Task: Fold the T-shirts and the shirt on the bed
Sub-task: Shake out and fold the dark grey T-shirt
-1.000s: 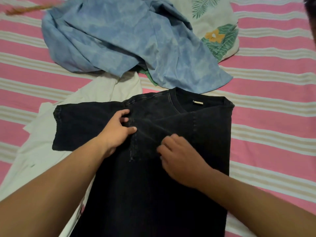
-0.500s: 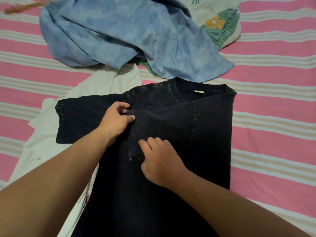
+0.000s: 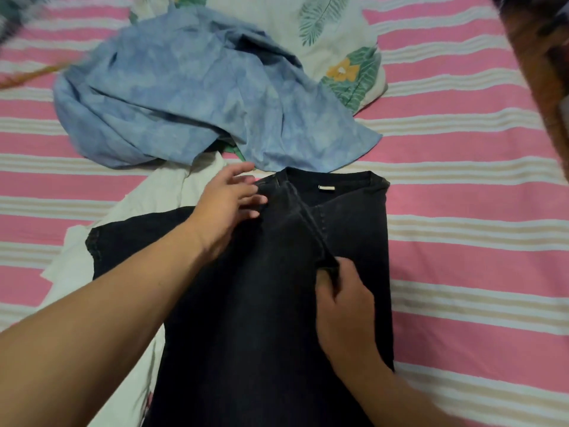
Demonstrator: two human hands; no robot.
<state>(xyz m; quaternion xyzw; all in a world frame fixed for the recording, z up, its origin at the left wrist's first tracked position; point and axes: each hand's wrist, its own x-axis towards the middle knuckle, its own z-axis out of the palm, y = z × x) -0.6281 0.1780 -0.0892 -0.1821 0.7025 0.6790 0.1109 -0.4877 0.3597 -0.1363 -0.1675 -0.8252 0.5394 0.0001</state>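
Nearest the camera: black T-shirt [image 3: 246, 318] spread flat on the striped bed [image 3: 477, 272], neck toward the far side, right edge already turned inward to a straight line. Right hand [image 3: 345, 306] on the chest area, thumb and fingers pinching the end of the folded-over sleeve [image 3: 311, 232], which runs as a raised ridge from the collar down to that hand. Left hand [image 3: 228, 204] further up, at the left shoulder near the collar, fingers straight and spread, pressing the cloth, gripping nothing. Hands well apart, one at each end of the ridge. Left sleeve of the same garment extended sideways, not yet turned in.

Beneath and to the left: white garment [image 3: 92, 263], lying partly under the black one, unfolded.

Beyond the collar: blue garment [image 3: 191, 97] in a crumpled heap, its near hem just beside the neck of the black T-shirt. Sliver of green cloth [image 3: 237, 151] showing under that hem. Farther still: pale leaf-and-flower printed fabric [image 3: 348, 50], partly covered by the blue heap; garment or pillow, not determinable.

Progress, as judged: early. One garment part-way through, first side fold under adjustment; left side and crosswise folds remaining. No finished fold visible anywhere; white and blue pieces untouched, shirt versus T-shirt among them not distinguishable.
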